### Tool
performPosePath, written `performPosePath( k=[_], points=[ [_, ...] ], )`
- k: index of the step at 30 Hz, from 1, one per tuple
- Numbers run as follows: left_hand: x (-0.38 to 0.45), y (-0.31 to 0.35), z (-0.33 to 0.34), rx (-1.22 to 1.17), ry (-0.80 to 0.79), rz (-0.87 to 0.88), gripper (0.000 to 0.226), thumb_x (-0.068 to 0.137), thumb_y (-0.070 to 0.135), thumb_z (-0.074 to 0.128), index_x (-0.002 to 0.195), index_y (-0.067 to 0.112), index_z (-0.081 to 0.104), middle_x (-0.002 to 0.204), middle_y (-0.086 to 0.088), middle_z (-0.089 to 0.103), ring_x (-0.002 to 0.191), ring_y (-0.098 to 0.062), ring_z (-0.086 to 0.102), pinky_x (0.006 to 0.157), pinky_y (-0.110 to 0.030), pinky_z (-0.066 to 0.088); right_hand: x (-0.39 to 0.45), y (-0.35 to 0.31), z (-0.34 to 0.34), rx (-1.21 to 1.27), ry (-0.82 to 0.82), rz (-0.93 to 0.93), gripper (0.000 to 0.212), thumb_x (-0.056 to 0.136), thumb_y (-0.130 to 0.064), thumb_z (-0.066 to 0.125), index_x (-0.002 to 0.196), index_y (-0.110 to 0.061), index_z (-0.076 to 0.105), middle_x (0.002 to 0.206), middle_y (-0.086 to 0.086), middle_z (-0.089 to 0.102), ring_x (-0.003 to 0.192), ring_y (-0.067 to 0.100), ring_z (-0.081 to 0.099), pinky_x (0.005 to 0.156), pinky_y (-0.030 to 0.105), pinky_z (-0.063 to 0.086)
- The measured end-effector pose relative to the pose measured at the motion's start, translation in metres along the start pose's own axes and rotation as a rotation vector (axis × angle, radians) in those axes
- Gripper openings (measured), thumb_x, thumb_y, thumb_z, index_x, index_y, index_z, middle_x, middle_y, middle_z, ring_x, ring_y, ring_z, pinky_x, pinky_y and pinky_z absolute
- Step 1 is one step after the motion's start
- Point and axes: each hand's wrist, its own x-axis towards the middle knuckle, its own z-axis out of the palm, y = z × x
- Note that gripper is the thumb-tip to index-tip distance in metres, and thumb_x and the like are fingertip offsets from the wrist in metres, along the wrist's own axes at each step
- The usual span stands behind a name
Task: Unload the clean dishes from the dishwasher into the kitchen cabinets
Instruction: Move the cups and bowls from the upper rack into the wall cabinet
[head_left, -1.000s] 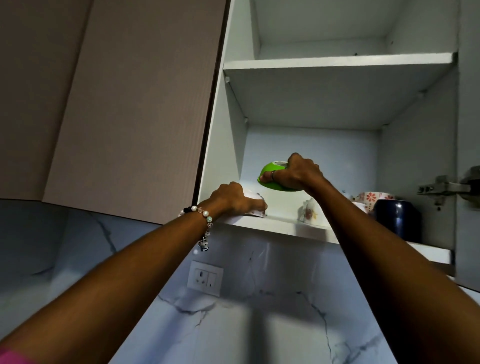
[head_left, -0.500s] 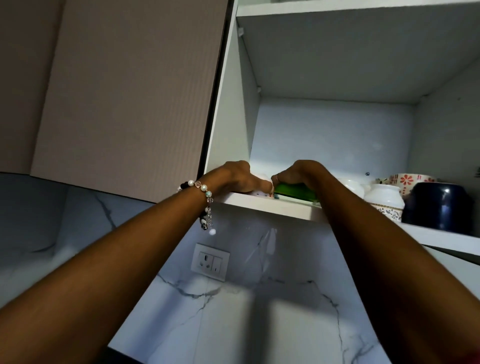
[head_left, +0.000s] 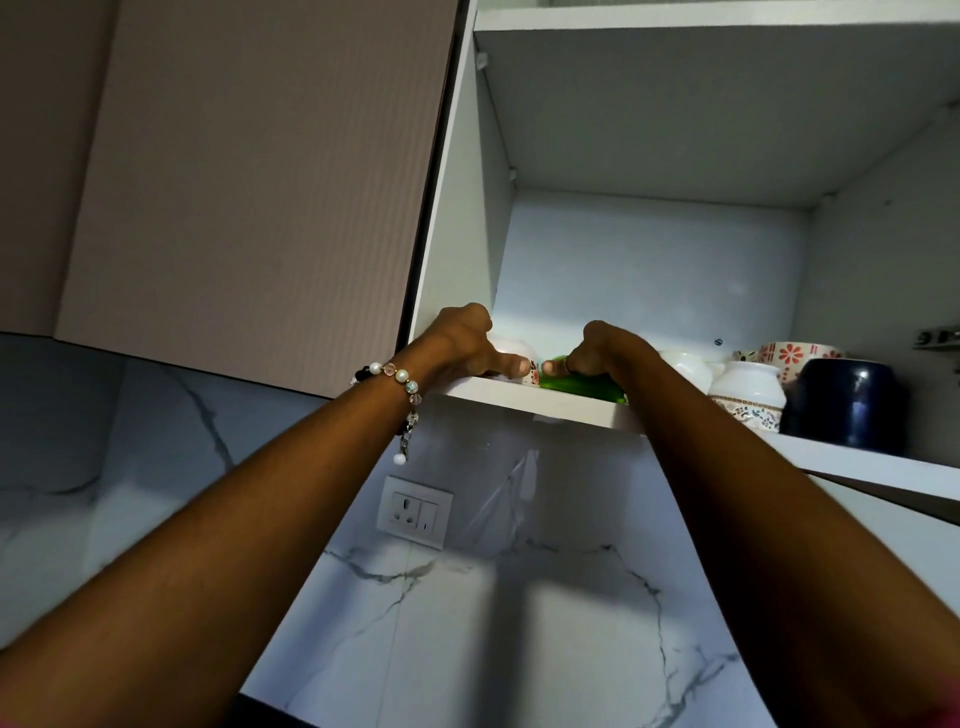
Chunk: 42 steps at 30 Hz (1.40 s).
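Note:
Both my arms reach up to the lower shelf (head_left: 566, 408) of an open white wall cabinet. My left hand (head_left: 462, 345) grips a small white bowl (head_left: 511, 353) at the shelf's left end, thumb along its front. My right hand (head_left: 597, 348) holds a green bowl (head_left: 582, 385) that sits on the shelf right beside the white one; my fingers curl over its top and hide most of it.
Further right on the same shelf stand white bowls (head_left: 685, 366), a patterned white pot (head_left: 748, 397), a red-flowered bowl (head_left: 795, 353) and a dark blue mug (head_left: 847, 402). A closed beige cabinet door (head_left: 249, 182) is at left. A wall socket (head_left: 414, 512) sits on the marble backsplash below.
My right hand brought the green bowl down from mid-air onto the shelf beside the white bowl. My left hand stayed on the white bowl. The view tilted down a little.

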Motion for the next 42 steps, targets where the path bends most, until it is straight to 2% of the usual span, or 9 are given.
performPosePath(
  k=[5,11,14,19,24,28,32,38,42],
  points=[
    [-0.001,-0.003,-0.002,-0.082,0.041,-0.017,0.075,0.070,0.020,0.082,0.135,0.009,0.047,0.136,-0.014,0.051,0.121,-0.029,0.052,0.099,-0.033,0.047,-0.010,0.002,0.001,-0.033,0.111,-0.047,0.066,0.080,-0.035,0.073,0.126,0.001,0.044,0.132,0.019,0.050,0.122,0.031,0.049,0.091,0.033,0.042],
    [-0.011,-0.003,0.005,-0.200,0.317,0.080,0.039,0.074,0.004,0.078,0.111,0.006,0.067,0.115,-0.014,0.060,0.091,-0.025,0.063,0.072,-0.032,0.060,-0.030,0.004,0.005,-0.045,0.358,-0.134,0.032,0.086,-0.006,0.062,0.115,0.004,0.051,0.123,0.025,0.051,0.113,0.040,0.053,0.091,0.038,0.045],
    [-0.025,-0.001,0.004,-0.088,0.436,0.215,0.017,0.084,0.002,0.066,0.100,0.002,0.071,0.106,-0.015,0.066,0.087,-0.025,0.065,0.073,-0.033,0.059,-0.044,0.012,-0.001,0.067,0.495,-0.151,0.022,0.083,0.000,0.058,0.104,0.002,0.063,0.111,0.024,0.061,0.105,0.039,0.056,0.082,0.035,0.047],
    [-0.064,0.002,-0.005,0.115,0.373,0.377,0.020,0.089,0.011,0.060,0.105,0.004,0.071,0.106,-0.015,0.068,0.095,-0.025,0.063,0.079,-0.021,0.043,-0.095,0.033,-0.018,0.179,0.592,-0.189,0.016,0.080,-0.003,0.059,0.085,-0.007,0.074,0.090,0.019,0.071,0.096,0.037,0.062,0.081,0.032,0.050],
    [-0.116,0.019,-0.014,0.081,0.307,0.452,0.020,0.088,0.013,0.060,0.103,0.009,0.072,0.103,-0.012,0.070,0.092,-0.024,0.065,0.083,-0.034,0.054,-0.160,0.058,-0.021,0.363,0.602,-0.125,0.020,0.077,-0.014,0.065,0.060,-0.025,0.062,0.075,0.012,0.072,0.076,0.036,0.068,0.073,0.047,0.058],
    [-0.161,0.044,-0.014,-0.007,0.247,0.519,0.016,0.086,0.013,0.061,0.095,0.011,0.075,0.098,-0.008,0.073,0.085,-0.023,0.066,0.081,-0.033,0.054,-0.230,0.070,-0.019,0.489,0.645,-0.091,0.008,0.085,-0.009,0.063,0.081,-0.009,0.070,0.071,0.013,0.070,0.055,0.024,0.065,0.056,0.034,0.056],
    [-0.206,0.077,-0.003,-0.141,0.165,0.559,0.015,0.083,0.012,0.062,0.090,0.013,0.075,0.089,-0.005,0.074,0.080,-0.020,0.067,0.077,-0.029,0.055,-0.305,0.086,-0.022,0.659,0.703,-0.023,0.010,0.089,-0.009,0.060,0.085,-0.004,0.068,0.066,0.010,0.067,0.047,0.021,0.059,0.045,0.024,0.047],
    [-0.259,0.144,0.016,-0.380,0.046,0.601,0.015,0.083,0.010,0.061,0.090,0.012,0.075,0.079,-0.007,0.073,0.068,-0.016,0.064,0.071,-0.034,0.058,-0.399,0.135,-0.044,0.904,0.761,0.199,0.012,0.091,-0.009,0.058,0.083,-0.004,0.067,0.076,0.017,0.069,0.052,0.025,0.060,0.046,0.025,0.048],
    [-0.284,0.195,0.025,-0.600,-0.015,0.549,0.015,0.086,0.008,0.058,0.090,0.012,0.072,0.073,-0.007,0.070,0.065,-0.022,0.067,0.068,-0.038,0.060,-0.446,0.179,-0.070,1.031,0.844,0.305,0.015,0.089,-0.011,0.061,0.098,0.000,0.065,0.079,0.016,0.068,0.053,0.026,0.060,0.049,0.026,0.048]
  ],
)
